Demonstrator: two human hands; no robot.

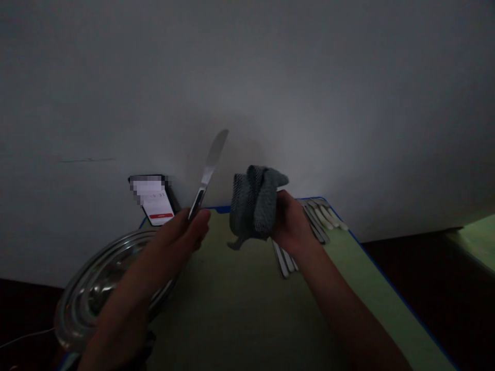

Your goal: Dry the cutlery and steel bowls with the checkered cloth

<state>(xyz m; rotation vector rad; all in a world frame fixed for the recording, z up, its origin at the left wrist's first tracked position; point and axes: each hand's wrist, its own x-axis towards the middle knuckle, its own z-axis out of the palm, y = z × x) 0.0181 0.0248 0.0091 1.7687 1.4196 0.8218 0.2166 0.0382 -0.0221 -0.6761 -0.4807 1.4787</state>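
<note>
My left hand is closed round the handle of a table knife, whose shiny blade points up and to the right. A bunched grey-blue cloth with a dark woven pattern is gripped in my right hand. The knife and the cloth are apart. Below and beside my right hand, several pieces of cutlery lie on the table, partly hidden by the hand. Farther right are more pieces of cutlery, some with pale handles.
A wide, shiny metal bowl stands at the left, partly behind my left forearm. A phone with a lit screen leans against the grey wall. The greenish table has a blue edge and meets the wall.
</note>
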